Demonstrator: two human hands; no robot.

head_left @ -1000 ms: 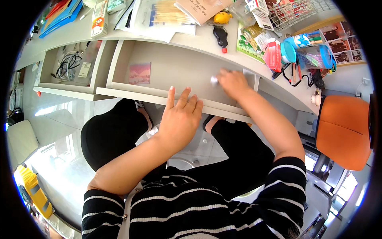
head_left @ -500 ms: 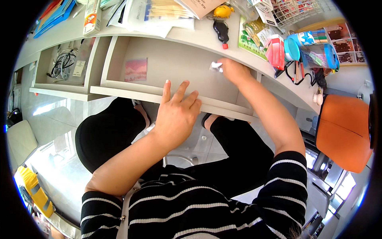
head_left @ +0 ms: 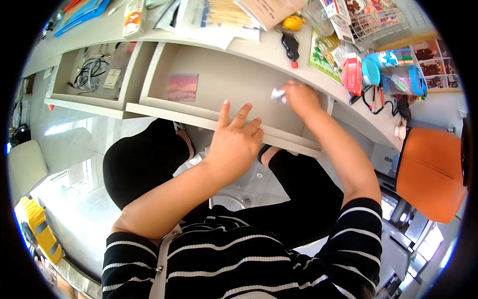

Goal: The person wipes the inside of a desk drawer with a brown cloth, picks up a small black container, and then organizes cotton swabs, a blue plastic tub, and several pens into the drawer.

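A pulled-out desk drawer [head_left: 219, 67] lies in front of me, with a pink picture card [head_left: 182, 87] flat on its floor at the left. My right hand [head_left: 302, 99] reaches into the drawer's right part, fingers closed round a crumpled white tissue [head_left: 279, 95] that sticks out past the fingertips. Over the drawer's front edge lies my left hand [head_left: 236, 142], fingers spread and holding nothing.
Left of it, a second open drawer [head_left: 88, 103] holds coiled cables [head_left: 91, 70]. The desktop above carries a bag of cotton swabs [head_left: 234, 15], a black keychain [head_left: 290, 47], a red box [head_left: 351, 74] and a wire basket [head_left: 381, 25]. An orange chair [head_left: 429, 174] stands at the right.
My right hand and the tissue have moved a little nearer to me inside the drawer. My left hand stays on the front edge. The whole view has shifted slightly.
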